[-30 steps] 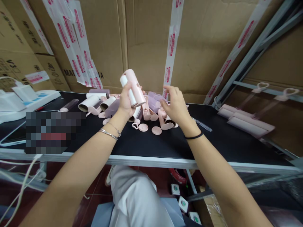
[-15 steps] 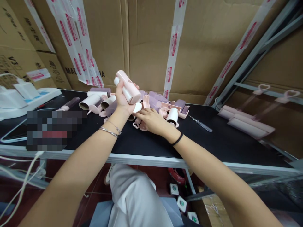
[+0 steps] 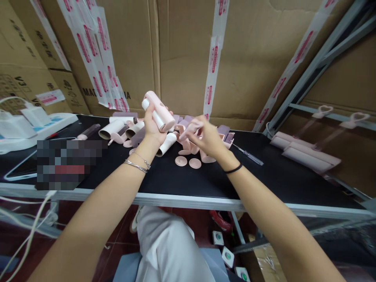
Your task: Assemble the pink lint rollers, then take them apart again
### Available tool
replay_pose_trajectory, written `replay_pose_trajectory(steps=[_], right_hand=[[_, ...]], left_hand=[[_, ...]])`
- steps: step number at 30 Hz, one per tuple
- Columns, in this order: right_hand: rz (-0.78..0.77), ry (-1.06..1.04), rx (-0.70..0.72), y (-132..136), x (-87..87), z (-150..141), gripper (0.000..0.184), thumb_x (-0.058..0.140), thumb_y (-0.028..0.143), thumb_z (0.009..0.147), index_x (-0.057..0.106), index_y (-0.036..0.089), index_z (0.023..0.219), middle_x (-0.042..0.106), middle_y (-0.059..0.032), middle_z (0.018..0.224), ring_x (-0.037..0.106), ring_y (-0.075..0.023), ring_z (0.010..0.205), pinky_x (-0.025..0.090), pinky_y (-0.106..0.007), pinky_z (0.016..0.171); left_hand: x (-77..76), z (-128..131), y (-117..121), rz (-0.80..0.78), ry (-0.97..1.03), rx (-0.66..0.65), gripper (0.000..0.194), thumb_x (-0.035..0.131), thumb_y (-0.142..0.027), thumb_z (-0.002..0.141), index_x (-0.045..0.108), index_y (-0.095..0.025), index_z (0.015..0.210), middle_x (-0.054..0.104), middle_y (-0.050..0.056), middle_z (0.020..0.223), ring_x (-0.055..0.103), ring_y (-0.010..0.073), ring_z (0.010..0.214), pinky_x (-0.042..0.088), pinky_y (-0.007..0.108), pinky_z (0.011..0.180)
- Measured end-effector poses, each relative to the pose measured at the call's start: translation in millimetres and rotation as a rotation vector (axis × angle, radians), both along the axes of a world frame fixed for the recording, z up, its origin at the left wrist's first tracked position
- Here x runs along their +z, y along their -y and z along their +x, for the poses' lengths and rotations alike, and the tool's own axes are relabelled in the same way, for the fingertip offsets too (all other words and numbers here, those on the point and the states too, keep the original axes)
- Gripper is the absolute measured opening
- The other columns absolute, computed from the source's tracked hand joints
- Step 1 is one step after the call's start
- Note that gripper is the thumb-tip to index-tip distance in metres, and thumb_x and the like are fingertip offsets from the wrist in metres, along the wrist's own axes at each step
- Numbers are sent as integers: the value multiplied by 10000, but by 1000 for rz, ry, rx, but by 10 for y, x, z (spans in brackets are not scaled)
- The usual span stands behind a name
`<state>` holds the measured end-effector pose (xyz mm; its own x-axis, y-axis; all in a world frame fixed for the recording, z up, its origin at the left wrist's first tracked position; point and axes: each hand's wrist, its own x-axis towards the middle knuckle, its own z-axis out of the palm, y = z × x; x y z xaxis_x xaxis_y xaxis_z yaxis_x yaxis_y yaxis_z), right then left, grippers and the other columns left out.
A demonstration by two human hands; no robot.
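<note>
My left hand [image 3: 155,121] is wrapped round a pink lint roller case [image 3: 161,109], with a white roll [image 3: 158,119] showing in its side. The case is tilted above the pile. My right hand [image 3: 210,139] pinches a pink plastic part [image 3: 192,128], whose exact shape is partly hidden by the fingers. Below that hand, two round pink caps [image 3: 181,161] lie on the black tabletop [image 3: 167,180]. A white paper roll [image 3: 167,144] rests beside my left wrist.
More white rolls [image 3: 111,128] and purple and pink parts lie along the back. A screwdriver [image 3: 248,154] is at the right. Two finished-looking lint rollers [image 3: 311,152] hang at the far right. A power strip [image 3: 55,123] and a tablet [image 3: 20,166] occupy the left.
My right hand has risen and shifted right from low over the pile, now with a pink part in its fingers. My left hand stays nearly still, holding the case.
</note>
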<state>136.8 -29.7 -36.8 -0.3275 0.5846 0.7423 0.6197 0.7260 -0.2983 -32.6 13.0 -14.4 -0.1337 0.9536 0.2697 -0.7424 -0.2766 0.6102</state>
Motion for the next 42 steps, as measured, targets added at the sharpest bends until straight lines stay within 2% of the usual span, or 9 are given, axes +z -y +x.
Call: replay_pose_trajectory(steps=[5, 11, 15, 19, 22, 25, 30, 36, 42], right_hand=[[88, -650, -28, -212, 73, 296, 437, 352, 621, 927, 428, 278, 1187, 595, -82, 1065, 651, -182, 797, 528, -349, 671], [-136, -686, -146, -135, 157, 241, 445, 335, 635, 917, 426, 282, 1171, 620, -94, 1121, 685, -162, 788, 548, -313, 643], [-290, -734, -40, -43, 222, 272, 322, 549, 515, 854, 478, 271, 1051, 654, -36, 1004, 669, -135, 736, 552, -287, 640], [-385, -593, 67, 5, 283, 476, 378, 739, 468, 683, 553, 230, 912, 612, 16, 747, 624, -142, 638, 514, -277, 565], [-359, -385, 10, 56, 321, 587, 373, 769, 430, 642, 602, 202, 885, 611, 20, 707, 584, -138, 602, 489, -285, 571], [-247, -97, -128, 86, 312, 577, 282, 728, 350, 684, 630, 183, 888, 649, -1, 765, 579, -143, 652, 464, -287, 641], [-117, 291, -280, 88, 233, 424, 309, 519, 193, 839, 600, 174, 1136, 698, -60, 919, 625, -191, 796, 415, -290, 716], [-39, 467, -408, 142, 252, 362, 270, 462, 353, 941, 565, 192, 1132, 689, -111, 1054, 640, -255, 913, 360, -286, 649], [-152, 482, -441, 223, 314, 319, 295, 427, 434, 961, 583, 208, 1068, 706, -72, 846, 641, -233, 766, 307, -276, 598]], left_hand=[[-60, 85, 54, -7, -168, -94, 390, 724, -541, 707, 590, -196, 832, 647, -3, 653, 657, 151, 606, 540, 251, 570], [-169, 180, 73, 110, -325, -113, 435, 831, -444, 625, 571, -197, 870, 646, -23, 688, 624, 120, 596, 536, 257, 599], [-167, 139, 33, 79, -333, -39, 459, 817, -499, 623, 553, -202, 852, 618, -31, 648, 620, 129, 584, 520, 265, 571], [-149, 74, -6, 90, -341, 10, 447, 802, -509, 628, 552, -218, 857, 619, -33, 645, 621, 134, 589, 518, 267, 575], [-147, 50, -21, 122, -364, 49, 443, 806, -491, 626, 559, -219, 873, 620, -35, 655, 614, 128, 594, 513, 265, 589], [-149, 51, -17, 162, -402, 64, 456, 812, -482, 620, 561, -209, 885, 613, -38, 661, 617, 123, 619, 512, 263, 626], [-130, 75, 29, 189, -462, 10, 460, 819, -476, 613, 562, -186, 860, 605, -26, 674, 609, 122, 628, 495, 265, 641], [-134, 87, 31, 182, -511, 25, 435, 803, -489, 640, 564, -181, 834, 604, -19, 677, 593, 115, 620, 478, 245, 624], [-168, 84, -6, 185, -518, 53, 437, 798, -492, 650, 583, -181, 868, 611, -7, 714, 594, 119, 631, 475, 246, 625]])
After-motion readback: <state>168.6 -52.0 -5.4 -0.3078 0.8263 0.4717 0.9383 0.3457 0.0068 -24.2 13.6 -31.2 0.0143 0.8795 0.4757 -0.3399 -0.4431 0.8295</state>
